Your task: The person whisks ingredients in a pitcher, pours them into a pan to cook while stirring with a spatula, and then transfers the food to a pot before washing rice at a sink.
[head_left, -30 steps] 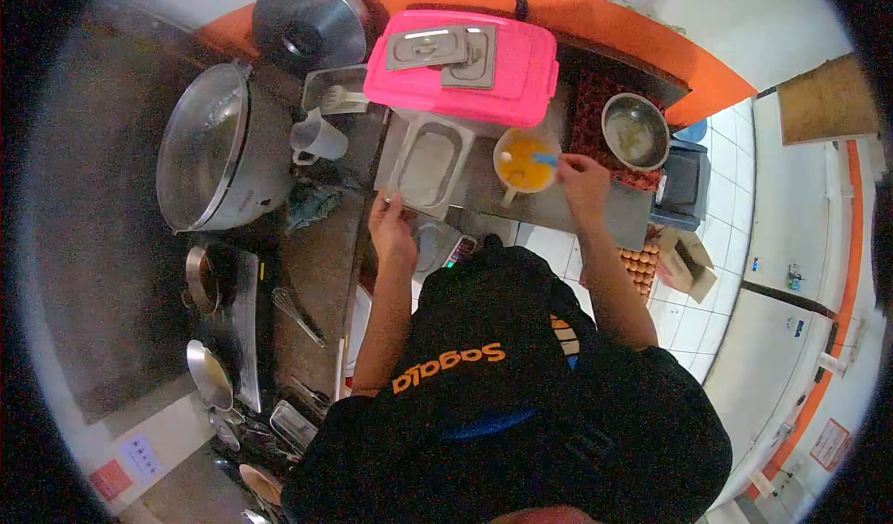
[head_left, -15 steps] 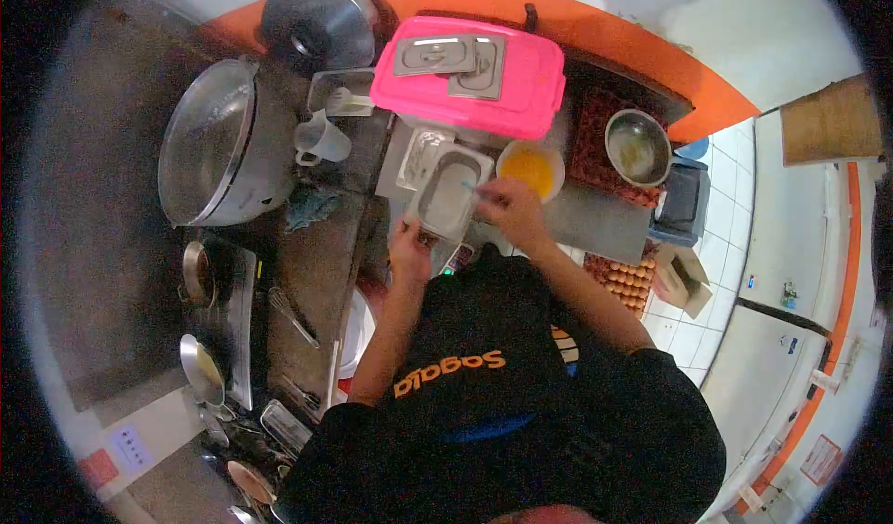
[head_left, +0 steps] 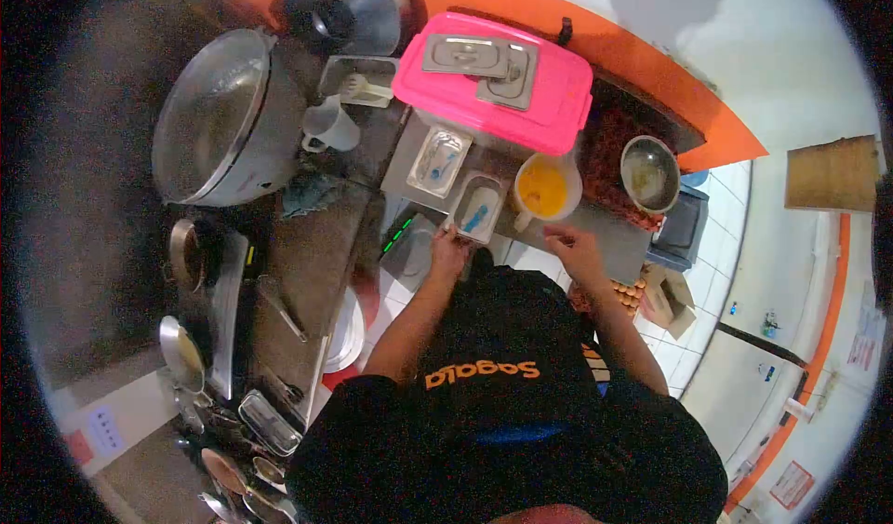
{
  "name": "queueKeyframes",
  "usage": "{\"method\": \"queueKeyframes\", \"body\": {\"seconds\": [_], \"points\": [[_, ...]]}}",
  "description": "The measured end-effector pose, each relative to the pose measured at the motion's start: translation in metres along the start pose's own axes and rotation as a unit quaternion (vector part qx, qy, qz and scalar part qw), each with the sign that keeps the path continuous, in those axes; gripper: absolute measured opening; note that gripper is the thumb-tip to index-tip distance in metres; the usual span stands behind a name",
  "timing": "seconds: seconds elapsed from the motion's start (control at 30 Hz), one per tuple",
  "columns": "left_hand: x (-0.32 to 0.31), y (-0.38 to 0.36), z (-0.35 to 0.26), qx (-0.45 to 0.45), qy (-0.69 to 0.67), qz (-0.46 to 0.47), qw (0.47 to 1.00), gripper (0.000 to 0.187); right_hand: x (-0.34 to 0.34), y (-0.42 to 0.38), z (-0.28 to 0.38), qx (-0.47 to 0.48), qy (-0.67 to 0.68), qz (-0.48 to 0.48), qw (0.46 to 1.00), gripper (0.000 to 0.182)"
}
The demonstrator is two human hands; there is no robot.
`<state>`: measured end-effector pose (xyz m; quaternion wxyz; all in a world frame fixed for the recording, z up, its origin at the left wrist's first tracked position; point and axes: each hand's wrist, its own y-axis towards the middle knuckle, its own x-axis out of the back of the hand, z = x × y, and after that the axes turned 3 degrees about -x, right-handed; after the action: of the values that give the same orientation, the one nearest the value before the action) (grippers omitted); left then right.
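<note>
Head view shows the left hand (head_left: 449, 252) gripping the near end of a small steel tray (head_left: 476, 209) with a blue utensil (head_left: 474, 218) lying in it, a second steel tray (head_left: 439, 159) just beyond. Right hand (head_left: 574, 248) rests loosely curled on the counter (head_left: 609, 235), holding nothing visible, just below the cup of yellow liquid (head_left: 543, 189); a pink lidded box (head_left: 498, 82) sits farther out.

Utensils (head_left: 244, 473) at lower left: blurred, indistinct.
</note>
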<state>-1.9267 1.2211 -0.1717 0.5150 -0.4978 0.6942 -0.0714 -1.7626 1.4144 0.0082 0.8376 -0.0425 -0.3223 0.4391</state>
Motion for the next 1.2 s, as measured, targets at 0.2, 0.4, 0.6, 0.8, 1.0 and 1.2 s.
{"method": "queueKeyframes", "body": {"seconds": [0.2,0.4,0.6,0.8,1.0,1.2], "points": [[0.012,0.068,0.026,-0.037,0.094,-0.010,0.995,0.018,0.007,-0.019,-0.009,-0.052,0.017,0.020,0.998,0.027],[-0.012,0.078,-0.020,-0.005,0.188,-0.092,0.978,0.021,0.008,-0.020,-0.006,-0.089,0.029,0.024,0.995,0.027],[0.034,0.142,-0.056,-0.222,0.394,-0.171,0.875,0.023,0.000,-0.003,0.015,-0.031,0.006,0.031,0.999,0.028],[0.059,0.098,-0.108,-0.352,0.404,-0.121,0.835,0.031,-0.046,0.036,0.056,0.077,-0.041,0.088,0.992,0.027],[0.020,-0.047,-0.165,-0.287,0.245,-0.015,0.926,0.029,-0.126,0.067,0.119,0.256,-0.064,0.163,0.951,0.024],[-0.032,-0.138,-0.184,-0.250,0.330,0.014,0.910,0.034,-0.176,0.071,0.156,0.334,-0.317,0.191,0.867,0.018]]}}
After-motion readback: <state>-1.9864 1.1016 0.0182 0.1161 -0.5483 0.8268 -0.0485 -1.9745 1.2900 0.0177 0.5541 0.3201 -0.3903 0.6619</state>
